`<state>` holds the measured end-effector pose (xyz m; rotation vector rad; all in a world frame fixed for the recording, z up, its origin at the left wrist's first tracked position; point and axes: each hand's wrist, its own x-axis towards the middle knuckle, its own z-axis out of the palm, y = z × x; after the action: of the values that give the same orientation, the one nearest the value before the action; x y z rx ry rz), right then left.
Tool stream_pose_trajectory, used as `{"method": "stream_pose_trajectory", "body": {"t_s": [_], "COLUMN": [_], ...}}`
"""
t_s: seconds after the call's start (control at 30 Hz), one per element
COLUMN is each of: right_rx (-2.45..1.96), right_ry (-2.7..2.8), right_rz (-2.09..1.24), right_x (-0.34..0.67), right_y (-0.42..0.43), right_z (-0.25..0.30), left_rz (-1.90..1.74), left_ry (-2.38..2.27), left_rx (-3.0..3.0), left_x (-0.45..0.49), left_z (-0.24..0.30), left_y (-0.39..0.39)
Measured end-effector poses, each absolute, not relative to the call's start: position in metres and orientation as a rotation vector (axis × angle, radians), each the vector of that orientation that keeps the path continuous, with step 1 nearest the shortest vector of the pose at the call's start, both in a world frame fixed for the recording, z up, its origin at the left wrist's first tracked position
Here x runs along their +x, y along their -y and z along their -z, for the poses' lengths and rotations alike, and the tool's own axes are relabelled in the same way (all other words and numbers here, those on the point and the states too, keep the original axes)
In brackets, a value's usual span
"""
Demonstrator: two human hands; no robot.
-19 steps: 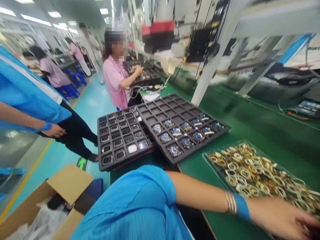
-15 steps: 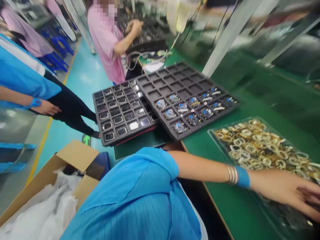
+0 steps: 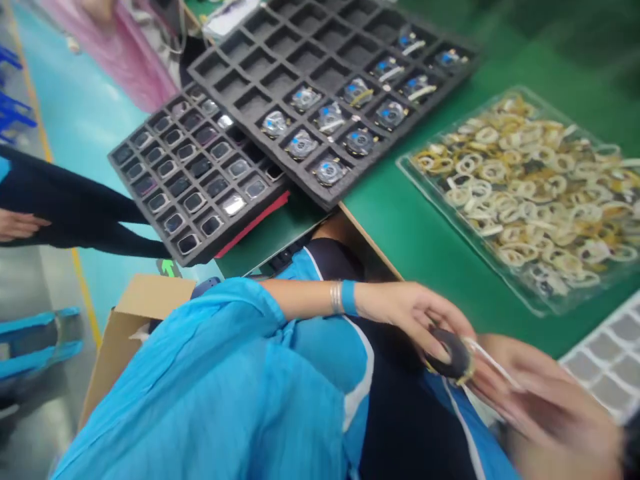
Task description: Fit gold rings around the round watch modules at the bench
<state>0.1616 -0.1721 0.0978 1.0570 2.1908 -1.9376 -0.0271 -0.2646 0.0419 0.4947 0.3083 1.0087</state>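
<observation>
Over my lap, my left hand (image 3: 417, 317) is closed on a dark round watch part (image 3: 450, 357), pinched between thumb and fingers, with a gold-coloured edge at its lower side. My right hand (image 3: 540, 393), smeared by motion, comes in from the right and meets the part. A thin white strip (image 3: 493, 363) runs from the part to my right fingers, which seem closed around its end. Beyond both hands, on the green table, lies a clear plastic tray (image 3: 435, 193) full of pale and yellowish rings.
A black foam tray (image 3: 313, 190) with round watch parts in some cells overlaps a second foam tray (image 3: 150, 230) holding squarish watch pieces. A white gridded tray (image 3: 615, 340) is at right. An open cardboard box (image 3: 150, 297) stands on the left, near another person's legs (image 3: 75, 200).
My left hand has drawn back from beside the ring tray to my lap, holding the dark round part. My right hand has come into view. The camera view has tilted down.
</observation>
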Motion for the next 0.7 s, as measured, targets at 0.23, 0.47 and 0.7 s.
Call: {"method": "stream_pose_trajectory", "body": {"t_s": [0.23, 0.47, 0.7], "right_rx": [1.158, 1.527, 1.117], "right_ry": [-1.403, -2.581, -2.955], "right_rz": [2.452, 1.949, 1.640], "right_x": [0.171, 0.164, 0.138], "right_y": [0.195, 0.201, 0.201], "right_z": [-0.090, -0.089, -0.077], "left_rz": [-0.881, -1.209, -1.165], "left_ry": [-0.431, -1.098, -1.376], "left_rx": [0.417, 0.876, 1.330], "left_x": [-0.019, -0.045, -0.045], "left_z": [-0.038, -0.051, -0.062], "left_y": [0.282, 0.289, 0.296]}}
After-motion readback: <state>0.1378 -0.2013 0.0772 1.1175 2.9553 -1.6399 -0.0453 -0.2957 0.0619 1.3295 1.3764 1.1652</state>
